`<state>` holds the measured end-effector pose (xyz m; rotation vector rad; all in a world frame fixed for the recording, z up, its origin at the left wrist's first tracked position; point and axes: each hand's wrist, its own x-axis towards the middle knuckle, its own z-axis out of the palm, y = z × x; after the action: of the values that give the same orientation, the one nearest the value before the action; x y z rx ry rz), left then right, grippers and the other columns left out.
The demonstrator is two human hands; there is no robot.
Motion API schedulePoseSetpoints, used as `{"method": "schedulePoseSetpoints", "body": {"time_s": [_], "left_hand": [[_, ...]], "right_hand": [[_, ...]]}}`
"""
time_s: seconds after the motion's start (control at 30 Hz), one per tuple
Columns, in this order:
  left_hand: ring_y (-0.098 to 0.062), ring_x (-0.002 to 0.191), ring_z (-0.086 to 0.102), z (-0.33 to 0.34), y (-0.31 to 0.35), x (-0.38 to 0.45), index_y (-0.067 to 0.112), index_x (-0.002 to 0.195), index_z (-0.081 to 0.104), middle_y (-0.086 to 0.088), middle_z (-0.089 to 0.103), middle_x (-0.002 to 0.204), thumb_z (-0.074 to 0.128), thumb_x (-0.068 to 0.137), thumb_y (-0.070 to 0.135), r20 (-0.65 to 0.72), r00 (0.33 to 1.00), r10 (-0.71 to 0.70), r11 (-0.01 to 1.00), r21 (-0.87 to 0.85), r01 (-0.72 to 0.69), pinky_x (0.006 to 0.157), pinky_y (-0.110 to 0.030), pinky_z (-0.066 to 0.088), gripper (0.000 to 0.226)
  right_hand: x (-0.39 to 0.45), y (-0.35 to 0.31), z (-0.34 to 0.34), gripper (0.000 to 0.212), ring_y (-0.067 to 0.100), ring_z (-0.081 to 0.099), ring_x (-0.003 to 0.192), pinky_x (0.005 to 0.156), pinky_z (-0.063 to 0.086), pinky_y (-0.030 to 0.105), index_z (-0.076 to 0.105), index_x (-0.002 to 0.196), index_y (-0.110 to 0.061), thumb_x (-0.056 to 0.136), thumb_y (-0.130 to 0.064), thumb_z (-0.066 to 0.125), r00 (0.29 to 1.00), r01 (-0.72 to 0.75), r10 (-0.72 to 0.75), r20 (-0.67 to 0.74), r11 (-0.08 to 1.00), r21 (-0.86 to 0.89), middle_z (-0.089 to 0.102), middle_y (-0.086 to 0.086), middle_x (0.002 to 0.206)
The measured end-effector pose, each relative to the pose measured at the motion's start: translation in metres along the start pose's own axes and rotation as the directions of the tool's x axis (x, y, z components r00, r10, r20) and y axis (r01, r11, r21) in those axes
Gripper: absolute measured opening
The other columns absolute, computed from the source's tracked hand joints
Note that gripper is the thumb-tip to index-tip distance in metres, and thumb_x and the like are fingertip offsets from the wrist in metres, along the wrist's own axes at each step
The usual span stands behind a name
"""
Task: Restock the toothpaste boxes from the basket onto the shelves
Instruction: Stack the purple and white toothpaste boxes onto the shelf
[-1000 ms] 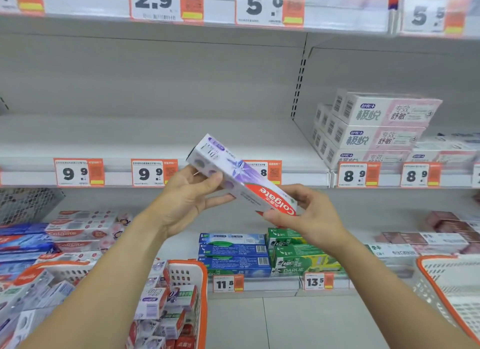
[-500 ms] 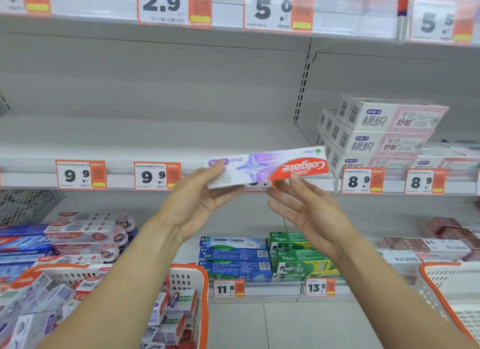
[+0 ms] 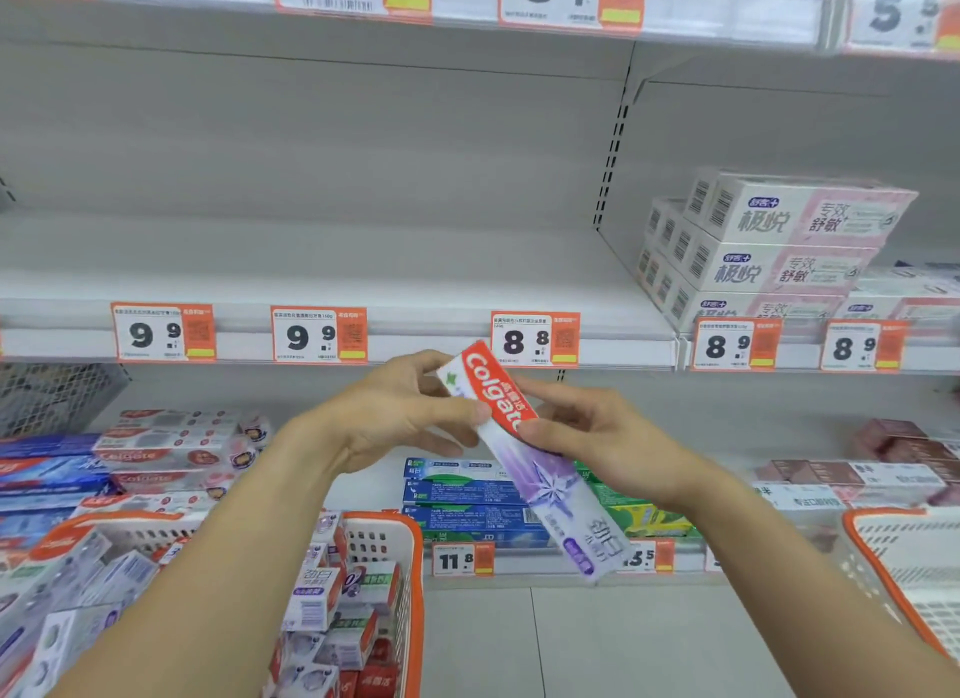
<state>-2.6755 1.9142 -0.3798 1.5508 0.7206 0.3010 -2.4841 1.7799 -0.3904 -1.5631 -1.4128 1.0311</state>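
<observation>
On the left, low down, a white basket point(image 3: 384, 528) with an orange rim is full of small toothpaste boxes. Behind it, red and blue boxes point(image 3: 156, 456) marked "Colgate" lie on the low shelf. Above them runs a long pale shelf point(image 3: 311, 282), and two price tags point(image 3: 163, 332) on its front edge both say 9.9.

In the middle, two hands hold one long toothpaste box point(image 3: 530, 463) in the air, just below that shelf's edge. The left hand point(image 3: 400, 411) pinches its top end with thumb and fingers. The right hand point(image 3: 597, 432) grips it a little lower, thumb on the front. The box tilts, red end up and to the left, pale end down and to the right. The red end says "Colgate" in white. The rest is white and purple with a shiny star (the small writing near the bottom is too blurry to read).

Behind the box, a tag point(image 3: 535, 339) says 8.8. Lower down lie blue boxes point(image 3: 462, 495) over a tag reading 11.8, then green ones point(image 3: 644, 515).

On the right, white and pink boxes point(image 3: 769, 245) are stacked on the shelf, above two tags saying 8.9. Another white basket point(image 3: 904, 557) peeks in at the corner. The floor is pale tile.
</observation>
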Motion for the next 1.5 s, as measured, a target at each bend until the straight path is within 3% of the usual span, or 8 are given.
{"method": "schedulePoseSetpoints", "body": {"time_s": [0.27, 0.4, 0.6, 0.7, 0.8, 0.93, 1.13, 1.5], "left_hand": [[-0.033, 0.106, 0.07, -0.005, -0.007, 0.007, -0.001, 0.117, 0.058, -0.019, 0.07, 0.114, 0.076, 0.073, -0.005, 0.01, 0.982, 0.189, 0.979, -0.081, -0.187, 0.083, -0.043, 0.061, 0.048], [-0.033, 0.103, 0.071, -0.001, 0.002, 0.016, -0.001, 0.122, 0.056, -0.023, 0.068, 0.116, 0.075, 0.068, 0.002, -0.203, 0.944, 0.26, 0.919, -0.248, -0.307, 0.081, -0.039, 0.061, 0.057], [-0.008, 0.13, 0.051, -0.001, 0.018, 0.041, 0.023, 0.147, 0.041, 0.005, 0.053, 0.143, 0.067, 0.094, 0.016, -0.509, 0.66, 0.552, 0.833, 0.376, -0.407, 0.107, -0.023, 0.038, 0.06], [-0.014, 0.149, 0.024, 0.008, 0.012, 0.053, 0.019, 0.157, 0.021, -0.002, 0.028, 0.161, 0.05, 0.1, 0.007, -0.414, 0.721, 0.556, 0.795, 0.519, -0.315, 0.116, -0.018, 0.014, 0.066], [-0.018, 0.154, 0.0, 0.018, 0.006, 0.058, 0.019, 0.159, 0.01, -0.005, 0.013, 0.166, 0.045, 0.101, 0.006, -0.351, 0.795, 0.495, 0.778, 0.586, -0.226, 0.125, -0.037, 0.001, 0.069], [-0.016, 0.152, -0.013, 0.02, -0.002, 0.06, 0.021, 0.159, 0.008, -0.001, 0.013, 0.165, 0.048, 0.102, 0.016, -0.347, 0.822, 0.452, 0.765, 0.624, -0.157, 0.122, -0.039, -0.013, 0.07], [-0.021, 0.152, -0.004, 0.022, -0.009, 0.074, 0.03, 0.156, 0.02, 0.007, 0.03, 0.159, 0.047, 0.1, 0.017, -0.288, 0.809, 0.513, 0.655, 0.74, -0.152, 0.12, -0.048, -0.018, 0.063], [-0.027, 0.151, -0.02, 0.028, -0.014, 0.078, 0.029, 0.159, 0.004, 0.005, 0.002, 0.167, 0.048, 0.099, 0.029, -0.233, 0.849, 0.475, 0.555, 0.828, -0.083, 0.119, -0.054, -0.018, 0.075]], "right_hand": [[-0.008, 0.005, -0.028, 0.096, 0.013, 0.067, 0.098, 0.09, 0.057, 0.04, 0.037, 0.144, -0.039, 0.064, -0.039, 0.09, 0.991, -0.008, -0.029, -0.131, 0.962, -0.275, 0.061, -0.004, 0.118], [-0.003, -0.012, -0.038, 0.073, 0.006, 0.064, 0.096, 0.085, 0.054, 0.024, 0.045, 0.133, -0.037, 0.075, -0.024, 0.087, 0.899, 0.121, -0.258, -0.354, 0.923, -0.365, 0.062, -0.013, 0.104], [0.05, -0.05, -0.074, 0.034, 0.023, 0.055, 0.108, 0.096, 0.044, 0.039, 0.063, 0.121, -0.02, 0.089, -0.018, 0.072, 0.688, 0.132, -0.604, -0.403, 0.649, -0.749, 0.062, -0.004, 0.114], [0.08, -0.051, -0.094, 0.03, 0.025, 0.055, 0.107, 0.084, 0.035, 0.027, 0.065, 0.12, -0.02, 0.091, -0.017, 0.069, 0.744, 0.008, -0.514, -0.426, 0.645, -0.764, 0.063, 0.004, 0.115], [0.094, -0.035, -0.101, 0.032, 0.026, 0.058, 0.109, 0.086, 0.037, 0.026, 0.066, 0.122, -0.019, 0.09, -0.017, 0.071, 0.834, -0.056, -0.371, -0.408, 0.679, -0.732, 0.064, 0.006, 0.119], [0.088, -0.011, -0.101, 0.031, 0.019, 0.059, 0.109, 0.087, 0.039, 0.024, 0.064, 0.124, -0.019, 0.093, -0.016, 0.067, 0.911, -0.09, -0.221, -0.348, 0.717, -0.691, 0.066, 0.001, 0.122], [0.077, -0.003, -0.106, 0.029, 0.025, 0.059, 0.109, 0.084, 0.043, 0.031, 0.061, 0.128, -0.02, 0.099, -0.018, 0.059, 0.901, -0.176, -0.177, -0.396, 0.685, -0.707, 0.064, 0.006, 0.127], [0.064, 0.033, -0.075, 0.059, 0.038, 0.043, 0.133, 0.116, 0.029, 0.053, 0.049, 0.143, -0.013, 0.087, -0.012, 0.069, 0.791, -0.258, -0.411, -0.453, 0.448, -0.856, 0.051, 0.015, 0.142]]}}
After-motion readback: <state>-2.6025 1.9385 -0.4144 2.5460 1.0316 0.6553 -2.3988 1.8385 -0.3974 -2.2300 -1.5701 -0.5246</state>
